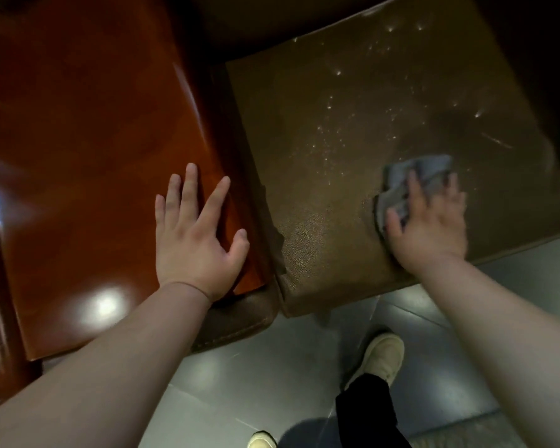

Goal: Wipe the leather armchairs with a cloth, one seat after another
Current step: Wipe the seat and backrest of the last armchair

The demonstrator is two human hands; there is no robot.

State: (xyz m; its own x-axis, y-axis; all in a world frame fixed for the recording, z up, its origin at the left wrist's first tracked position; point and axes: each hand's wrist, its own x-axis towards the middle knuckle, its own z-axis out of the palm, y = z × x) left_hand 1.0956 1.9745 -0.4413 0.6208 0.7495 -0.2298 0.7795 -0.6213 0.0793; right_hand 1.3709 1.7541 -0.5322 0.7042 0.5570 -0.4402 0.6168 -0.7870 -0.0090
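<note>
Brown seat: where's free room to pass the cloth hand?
Free: the droplet-speckled middle and back of the brown seat, beyond the cloth under the right hand. Crowded: the seam by the orange seat, where the left hand rests.

Floor (240, 383): you're standing on grey glossy tiles, thin joint lines running diagonally, soft pale reflections on them.
Light: dim overall; one bright glare spot (105, 303) sits on the shiny orange-brown surface at your lower left, with streaky highlights along its left edge.
Upper background (240, 24): dark, details cannot be made out.
Right edge (556, 76): deep shadow, nothing you can tell apart.
Lower right corner: a grey padded surface (466, 431) with a seam, low beside the tiles; what it belongs to is unclear.
</note>
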